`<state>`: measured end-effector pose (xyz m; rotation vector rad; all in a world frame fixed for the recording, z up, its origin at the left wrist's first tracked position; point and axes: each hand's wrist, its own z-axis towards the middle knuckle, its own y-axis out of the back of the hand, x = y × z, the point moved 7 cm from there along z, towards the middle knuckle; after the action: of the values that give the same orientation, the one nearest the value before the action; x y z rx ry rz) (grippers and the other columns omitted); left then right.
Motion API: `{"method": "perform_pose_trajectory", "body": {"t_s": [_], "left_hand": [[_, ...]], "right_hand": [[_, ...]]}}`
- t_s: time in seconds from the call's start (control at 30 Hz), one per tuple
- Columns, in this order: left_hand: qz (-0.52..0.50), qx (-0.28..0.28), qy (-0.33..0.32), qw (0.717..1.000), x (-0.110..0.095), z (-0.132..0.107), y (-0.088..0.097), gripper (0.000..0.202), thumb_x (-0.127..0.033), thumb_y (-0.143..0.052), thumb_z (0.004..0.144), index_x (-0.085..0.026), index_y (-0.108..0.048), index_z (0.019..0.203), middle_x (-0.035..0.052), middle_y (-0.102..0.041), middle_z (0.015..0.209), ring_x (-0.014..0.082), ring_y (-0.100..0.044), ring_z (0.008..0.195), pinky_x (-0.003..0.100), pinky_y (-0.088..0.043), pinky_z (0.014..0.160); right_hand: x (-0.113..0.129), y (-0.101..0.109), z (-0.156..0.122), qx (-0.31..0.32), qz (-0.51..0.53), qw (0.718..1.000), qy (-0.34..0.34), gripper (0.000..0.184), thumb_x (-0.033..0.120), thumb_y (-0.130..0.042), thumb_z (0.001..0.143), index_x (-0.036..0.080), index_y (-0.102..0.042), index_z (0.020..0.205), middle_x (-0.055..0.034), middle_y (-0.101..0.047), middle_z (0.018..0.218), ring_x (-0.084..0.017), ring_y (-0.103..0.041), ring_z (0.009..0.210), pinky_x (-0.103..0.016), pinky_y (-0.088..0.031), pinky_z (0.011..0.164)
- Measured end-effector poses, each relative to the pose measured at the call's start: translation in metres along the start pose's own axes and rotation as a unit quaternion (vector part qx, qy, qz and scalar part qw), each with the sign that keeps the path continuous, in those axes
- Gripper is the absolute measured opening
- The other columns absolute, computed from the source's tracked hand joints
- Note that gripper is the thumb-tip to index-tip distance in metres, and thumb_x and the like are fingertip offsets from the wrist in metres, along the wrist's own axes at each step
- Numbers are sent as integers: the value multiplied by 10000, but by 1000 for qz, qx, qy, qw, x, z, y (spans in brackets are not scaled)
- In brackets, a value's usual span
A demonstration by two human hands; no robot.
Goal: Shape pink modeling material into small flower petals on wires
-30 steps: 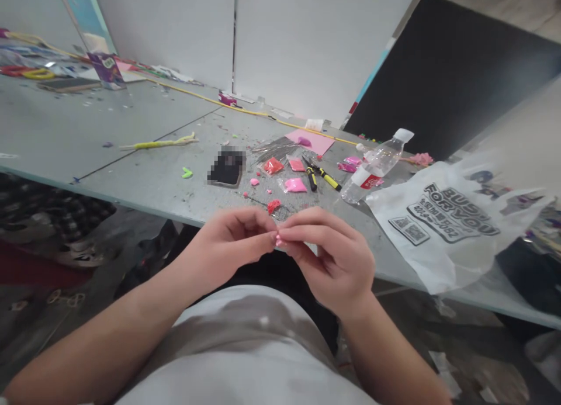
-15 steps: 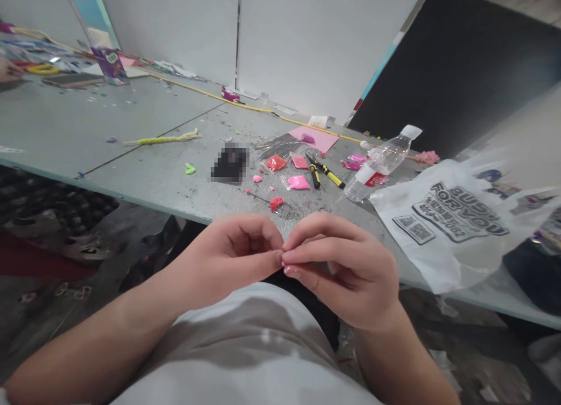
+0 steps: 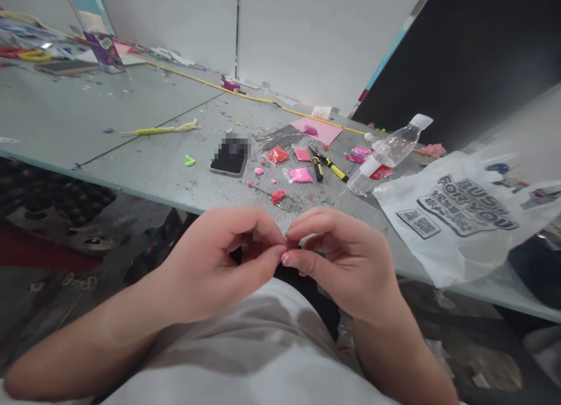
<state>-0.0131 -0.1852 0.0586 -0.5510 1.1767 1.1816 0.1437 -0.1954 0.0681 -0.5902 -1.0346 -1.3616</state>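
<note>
Pinched between left hand (image 3: pixel 219 270) and right hand (image 3: pixel 350 267): a speck of pink modelling clay (image 3: pixel 285 256)

Thumbs and fingertips of both hands come together at one spot, closed on the clay, which the fingers mostly hide; only a little pink shows at the tip of the right thumb. The clay is held up in front of the near edge of the grey table (image 3: pixel 162 159), before the wearer's white shirt (image 3: pixel 245 358).

Just beyond the hands lies a coral-red lump (image 3: pixel 278 196) beside a thin wire loop (image 3: pixel 289 205). Farther back are a small pink ball (image 3: pixel 259 171), a plastic packet of bright pink clay (image 3: pixel 301 175), a red packet (image 3: pixel 277 155) and a coral packet (image 3: pixel 302 153). Pliers with yellow-and-black handles (image 3: pixel 336 168) lie right of the packets, and a smartphone (image 3: pixel 228 162), its screen partly pixelated, lies to their left. Behind them, grey wires (image 3: pixel 280 139) reach toward a pink sheet (image 3: pixel 326 132) bearing a purple lump (image 3: pixel 310 130).

Farther right stands a clear bottle (image 3: pixel 390 153) with a white cap and red label, next to a white plastic bag (image 3: pixel 451 218) printed in black. On the left lie a green V-shaped piece (image 3: pixel 189 160) and a yellow-green wrapped stem (image 3: pixel 162 130); a purple tissue box (image 3: pixel 105 51) stands well beyond.
</note>
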Motion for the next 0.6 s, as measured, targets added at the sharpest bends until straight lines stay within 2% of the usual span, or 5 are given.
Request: {"method": "perform_pose_trajectory", "body": {"t_s": [0.13,0.3,0.4,0.53,0.6], "left_hand": [[51,-51,-55,996,-4,-1,3,133,-223,-706,911,-242,-676,783,-5,-671,674,136,-579,580,281,-443,520],[17,-100,-76,992,6,-1,4,60,-191,-694,945,-234,-668,912,-6,-710,755,145,-668,669,277,-516,576],[6,-129,-80,988,9,0,6,123,-115,-683,931,-228,-678,981,-14,-718,804,130,-690,706,252,-562,629],[-29,-116,-55,991,12,2,3,95,-134,-674,949,-225,-693,969,-14,-724,820,121,-700,731,227,-591,651],[-45,-98,-47,993,13,3,0,75,-147,-671,955,-217,-696,948,-9,-727,810,123,-701,726,224,-594,645]], "right_hand": [[-12,-4,-5,-24,68,995,-72,114,281,-894,863,295,-814,942,2,-793,802,-150,-731,594,-222,-586,408],[-18,-10,-9,-56,117,988,-88,114,264,-850,900,262,-824,1011,-11,-817,826,-158,-777,642,-216,-642,461],[-18,-9,-11,-76,98,989,-87,107,251,-812,926,244,-825,1031,-28,-830,876,-166,-793,696,-227,-663,507],[-13,-6,-10,-83,21,994,-61,129,226,-814,915,245,-815,1042,-17,-818,881,-120,-733,624,-224,-650,535],[-11,-5,-8,-69,2,996,-54,146,204,-825,900,247,-804,1038,-8,-809,879,-122,-741,668,-213,-640,546]]}}
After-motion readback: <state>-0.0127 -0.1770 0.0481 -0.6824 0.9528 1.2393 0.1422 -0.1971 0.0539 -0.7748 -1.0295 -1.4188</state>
